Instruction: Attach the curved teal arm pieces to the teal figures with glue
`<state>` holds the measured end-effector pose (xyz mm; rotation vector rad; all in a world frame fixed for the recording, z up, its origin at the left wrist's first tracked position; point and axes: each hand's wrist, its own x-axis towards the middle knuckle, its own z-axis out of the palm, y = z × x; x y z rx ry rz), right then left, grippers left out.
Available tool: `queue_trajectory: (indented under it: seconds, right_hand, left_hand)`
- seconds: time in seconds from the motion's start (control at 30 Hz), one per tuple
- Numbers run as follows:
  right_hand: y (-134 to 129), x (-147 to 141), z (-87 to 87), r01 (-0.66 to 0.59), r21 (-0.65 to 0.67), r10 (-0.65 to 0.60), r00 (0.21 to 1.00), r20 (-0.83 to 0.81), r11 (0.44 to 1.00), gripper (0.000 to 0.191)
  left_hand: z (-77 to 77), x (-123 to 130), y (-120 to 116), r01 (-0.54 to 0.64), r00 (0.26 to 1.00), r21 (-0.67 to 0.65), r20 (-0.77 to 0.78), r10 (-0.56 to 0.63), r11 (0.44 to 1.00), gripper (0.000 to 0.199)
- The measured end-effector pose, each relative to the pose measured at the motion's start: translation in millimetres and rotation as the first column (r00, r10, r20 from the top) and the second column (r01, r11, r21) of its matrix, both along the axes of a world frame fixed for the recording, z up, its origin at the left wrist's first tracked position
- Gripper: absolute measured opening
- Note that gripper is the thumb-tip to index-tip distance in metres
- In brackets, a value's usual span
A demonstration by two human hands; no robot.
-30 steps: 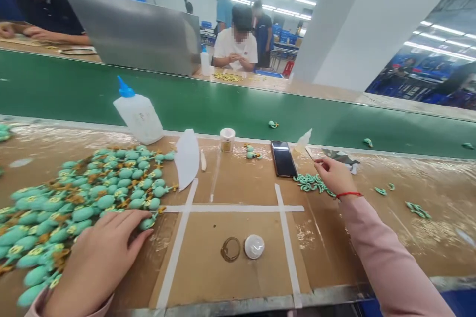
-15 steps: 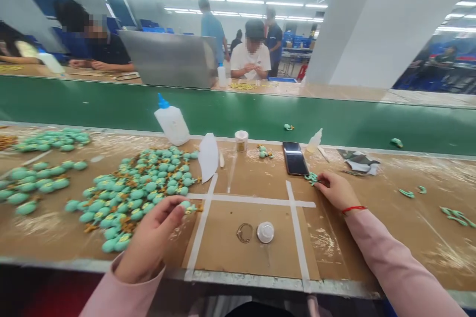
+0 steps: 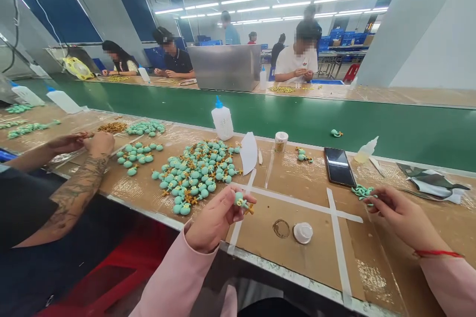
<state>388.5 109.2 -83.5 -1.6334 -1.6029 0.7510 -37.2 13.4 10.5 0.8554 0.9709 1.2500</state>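
Two hands are busy: the left hand (image 3: 213, 220) pinches a green toy (image 3: 240, 200) between thumb and fingers, above the white tape (image 3: 234, 235). The right hand (image 3: 403, 215) bends its fingertips at the green curls (image 3: 360, 190); whether it grips one, I cannot tell. Picking out a curl seems in hand, calling for a fine fingertip pinch. Beyond lies a phone (image 3: 339, 167).

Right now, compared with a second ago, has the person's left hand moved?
Yes: the left hand has moved right, from the edge of the green pile toward the left white tape strip.
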Motion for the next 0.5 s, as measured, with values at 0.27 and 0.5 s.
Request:
queue_trajectory:
  seconds: [0.27, 0.5]
  right_hand:
    - [-22.3, -19.8, 2.3, -0.082, -0.073, 0.073, 0.99, -0.123, 0.994, 0.041]
    - [-38.0, -32.8, 9.5, -0.105, -0.059, 0.073, 0.913, -0.401, 0.993, 0.032]
  left_hand:
    - [-1.0, 7.4, -8.0, 0.118, 0.974, -0.016, 0.197, -0.112, 0.993, 0.03]
    - [-2.4, 15.8, -9.7, 0.054, 0.972, -0.069, 0.233, -0.037, 0.996, 0.034]
